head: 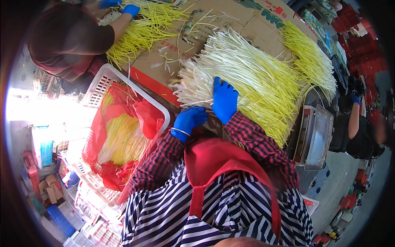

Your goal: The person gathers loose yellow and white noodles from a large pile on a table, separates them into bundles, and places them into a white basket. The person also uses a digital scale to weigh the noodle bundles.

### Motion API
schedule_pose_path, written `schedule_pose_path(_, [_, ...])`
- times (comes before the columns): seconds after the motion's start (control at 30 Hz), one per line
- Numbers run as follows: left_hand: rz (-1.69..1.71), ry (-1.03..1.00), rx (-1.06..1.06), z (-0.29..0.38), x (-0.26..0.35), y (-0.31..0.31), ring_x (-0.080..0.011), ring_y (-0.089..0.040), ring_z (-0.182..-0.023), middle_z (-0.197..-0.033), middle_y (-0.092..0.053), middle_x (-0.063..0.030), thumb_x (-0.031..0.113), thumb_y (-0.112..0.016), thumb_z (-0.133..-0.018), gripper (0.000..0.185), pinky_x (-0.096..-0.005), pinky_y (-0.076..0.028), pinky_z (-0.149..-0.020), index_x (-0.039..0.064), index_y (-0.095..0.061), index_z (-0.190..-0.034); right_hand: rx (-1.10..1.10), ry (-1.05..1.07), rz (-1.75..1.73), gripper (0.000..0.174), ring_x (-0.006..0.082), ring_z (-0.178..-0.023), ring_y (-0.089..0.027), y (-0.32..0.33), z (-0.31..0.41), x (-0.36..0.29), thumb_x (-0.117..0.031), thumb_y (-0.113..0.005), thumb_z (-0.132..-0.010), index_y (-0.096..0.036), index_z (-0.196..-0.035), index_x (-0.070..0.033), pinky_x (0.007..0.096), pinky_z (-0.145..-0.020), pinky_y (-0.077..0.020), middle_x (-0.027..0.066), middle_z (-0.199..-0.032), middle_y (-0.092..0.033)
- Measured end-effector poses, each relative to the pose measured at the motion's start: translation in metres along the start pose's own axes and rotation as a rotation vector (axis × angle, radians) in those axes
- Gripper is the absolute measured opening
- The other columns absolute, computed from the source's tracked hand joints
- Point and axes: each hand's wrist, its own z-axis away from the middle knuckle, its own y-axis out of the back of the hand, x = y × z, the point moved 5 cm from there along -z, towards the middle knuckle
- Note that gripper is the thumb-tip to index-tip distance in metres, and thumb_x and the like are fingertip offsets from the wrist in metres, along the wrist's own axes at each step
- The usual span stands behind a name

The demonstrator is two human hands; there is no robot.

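A broad heap of blanched garlic chives [250, 74] lies before me, white stem ends to the left and yellow leaf tips to the right. My right hand [225, 100], in a blue glove, rests at the near edge of the heap with its fingers curled against the stems. Close by on its left is my left hand [189, 122], also gloved in blue and with a band round the wrist. Its fingers bend toward the table edge, below the white ends. One loose stalk [199, 102] runs between both hands. Whether either hand grips a stalk is hidden.
Left of me stands a white plastic basket [166, 115], lined with red film and holding more chives. A weighing scale [318, 139] is at right. Cardboard [154, 61] covers the table. A co-worker [74, 40] handles chives at upper left; another person [364, 132] is far right.
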Motion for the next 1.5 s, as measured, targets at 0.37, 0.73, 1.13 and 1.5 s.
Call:
schedule_pose_path(0.37, [-0.009, 0.062, 0.035, 0.021, 0.023, -0.028, -0.0303, -0.06, -0.104, -0.12, -0.058, -0.018, 0.017, -0.042, -0.094, 0.037, -0.0379, -0.048, -0.089, -0.003, -0.049, -0.124, -0.212, 0.071, -0.155, 0.063, 0.0268, -0.064, -0.057, -0.008, 0.001, 0.001, -0.013, -0.054, -0.073, -0.042, -0.133, 0.001, 0.0403, -0.056, -0.0415, 0.0108, -0.074, -0.056])
schedule_pose_path(0.73, [0.196, -0.179, -0.184, -0.005, 0.017, -0.035, -0.0337, -0.053, -0.114, -0.124, -0.052, -0.0224, 0.013, -0.033, -0.096, 0.04, -0.041, -0.043, -0.098, -0.007, -0.04, -0.13, -0.573, 0.084, -0.975, 0.08, 0.0398, -0.102, -0.057, -0.039, -0.051, 0.059, -0.022, -0.073, -0.05, -0.05, -0.124, -0.001, 0.0424, -0.09, -0.0451, 0.0249, -0.113, -0.059])
schedule_pose_path(1.13, [0.196, -0.239, -0.086, -0.034, 0.054, -0.082, -0.0274, -0.065, -0.086, -0.097, -0.062, -0.0136, 0.003, -0.056, -0.086, 0.027, -0.0364, -0.056, -0.076, -0.001, -0.049, -0.113, -0.738, -0.053, -1.569, 0.092, 0.0258, -0.12, -0.046, -0.014, -0.053, 0.091, -0.015, -0.082, -0.054, -0.042, -0.135, -0.001, 0.0352, -0.104, -0.032, 0.0146, -0.129, -0.052])
schedule_pose_path(1.5, [-0.034, -0.237, 0.002, -0.069, 0.062, -0.096, -0.02, -0.063, -0.077, -0.092, -0.062, -0.0131, 0.003, -0.059, -0.08, 0.029, -0.0306, -0.055, -0.068, -0.004, -0.053, -0.108, -0.8, -0.081, -1.622, 0.074, 0.0216, -0.107, -0.056, -0.008, -0.057, 0.093, -0.014, -0.083, -0.057, -0.054, -0.124, -0.002, 0.0347, -0.095, -0.042, 0.0117, -0.116, -0.061])
